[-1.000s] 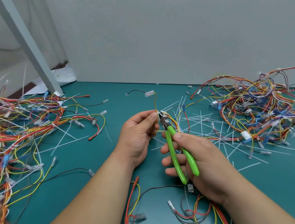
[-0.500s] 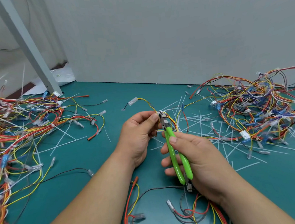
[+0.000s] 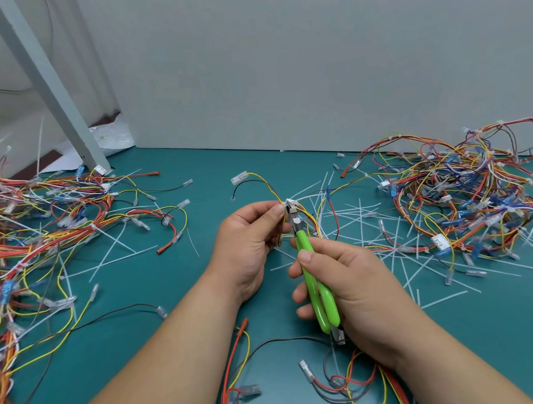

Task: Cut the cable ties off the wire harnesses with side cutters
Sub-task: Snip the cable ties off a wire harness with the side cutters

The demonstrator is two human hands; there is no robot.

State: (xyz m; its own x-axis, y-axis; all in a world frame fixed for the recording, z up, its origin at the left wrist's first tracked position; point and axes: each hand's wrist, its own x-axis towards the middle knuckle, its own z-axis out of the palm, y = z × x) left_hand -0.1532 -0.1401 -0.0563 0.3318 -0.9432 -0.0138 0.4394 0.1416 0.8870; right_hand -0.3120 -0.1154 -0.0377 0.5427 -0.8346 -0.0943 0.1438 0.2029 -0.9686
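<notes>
Right hand point(image 3: 358, 287) squeezes the green side cutters point(image 3: 314, 295), handles pressed nearly together, nose pointing up. Left hand point(image 3: 248, 235) pinches the wire harness point(image 3: 268, 184) just left of the cutters' tip. The white cable tie point(image 3: 288, 202) sits right at the blades.

no readable text, no labels, no brand marks, no numbers, no signs anywhere in view

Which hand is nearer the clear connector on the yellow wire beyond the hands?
Left. The left hand, pinching the wire harness, sits just this side of the clear connector; the right hand, gripping the green side cutters, is farther back and to the right.
</notes>
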